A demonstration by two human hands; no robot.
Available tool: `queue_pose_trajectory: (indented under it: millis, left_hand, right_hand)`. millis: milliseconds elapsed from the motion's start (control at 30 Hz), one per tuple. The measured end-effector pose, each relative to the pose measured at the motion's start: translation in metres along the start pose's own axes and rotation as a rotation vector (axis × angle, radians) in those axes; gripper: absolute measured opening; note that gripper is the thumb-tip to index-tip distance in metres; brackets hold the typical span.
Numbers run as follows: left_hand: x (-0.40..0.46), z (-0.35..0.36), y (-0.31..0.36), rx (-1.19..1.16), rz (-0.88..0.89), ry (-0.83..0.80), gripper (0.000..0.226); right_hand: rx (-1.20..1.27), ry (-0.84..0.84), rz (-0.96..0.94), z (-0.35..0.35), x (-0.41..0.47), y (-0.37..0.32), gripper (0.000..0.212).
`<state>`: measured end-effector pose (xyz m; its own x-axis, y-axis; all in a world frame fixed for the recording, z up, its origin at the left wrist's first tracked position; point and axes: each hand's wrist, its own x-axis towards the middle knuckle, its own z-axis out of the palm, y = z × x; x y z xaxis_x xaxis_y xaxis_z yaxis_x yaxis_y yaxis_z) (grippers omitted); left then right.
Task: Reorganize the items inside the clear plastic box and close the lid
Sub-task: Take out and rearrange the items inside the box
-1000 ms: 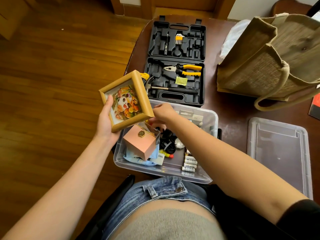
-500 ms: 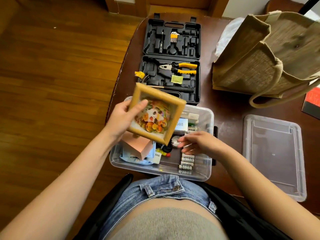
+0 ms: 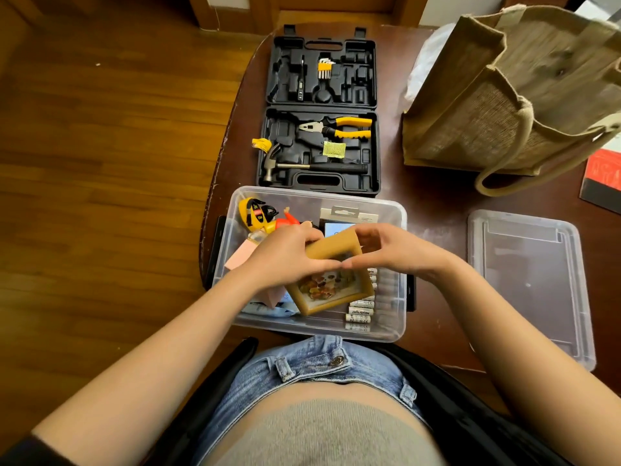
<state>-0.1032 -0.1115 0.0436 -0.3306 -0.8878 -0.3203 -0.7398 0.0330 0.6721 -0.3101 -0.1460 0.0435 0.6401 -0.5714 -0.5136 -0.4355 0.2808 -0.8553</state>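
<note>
Box [image 3: 235,210] holds frame [image 3: 331,287], gripped by both hands.

Both hands hold a wooden picture frame [image 3: 331,280] over the clear plastic box [image 3: 396,210]: left hand [image 3: 285,257] and right hand [image 3: 396,252], thumbs meeting across its front. The lid [image 3: 531,284] lies on the counter [image 3: 437,203] beside the box.
</note>
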Motion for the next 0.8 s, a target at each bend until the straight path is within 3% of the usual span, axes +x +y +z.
queue_pose_trajectory:
  millis: [100,167,367,467,533,633,800]
  left_hand:
    - [0.000,0.004,-0.002,0.008,-0.017,-0.084,0.030]
    - [-0.005,-0.001,-0.005,-0.107,-0.008,-0.077,0.028]
    - [-0.027,-0.017,-0.031,-0.122,0.013,0.289,0.011]
    - [-0.042,-0.016,-0.037,-0.186,0.010,0.333,0.023]
    - [-0.049,-0.018,-0.042,-0.224,-0.091,0.201,0.035]
    - [-0.058,-0.021,-0.046,-0.326,-0.338,-0.231,0.035]
    - [-0.064,-0.021,-0.051,-0.116,-0.313,-0.326,0.025]
  right_hand:
    - [-0.153,0.063,0.005,0.005,0.002,-0.002,0.028]
    - [-0.222,0.103,0.030,0.005,0.002,0.003,0.021]
    - [-0.354,0.198,0.147,0.011,0.004,0.013,0.023]
    - [-0.397,0.235,0.185,0.014,0.006,0.018,0.025]
    - [-0.415,0.266,0.210,0.014,0.008,0.022,0.023]
    - [-0.416,0.286,0.224,0.015,0.008,0.024,0.022]
    - [-0.328,0.279,0.271,0.020,0.007,0.027,0.027]
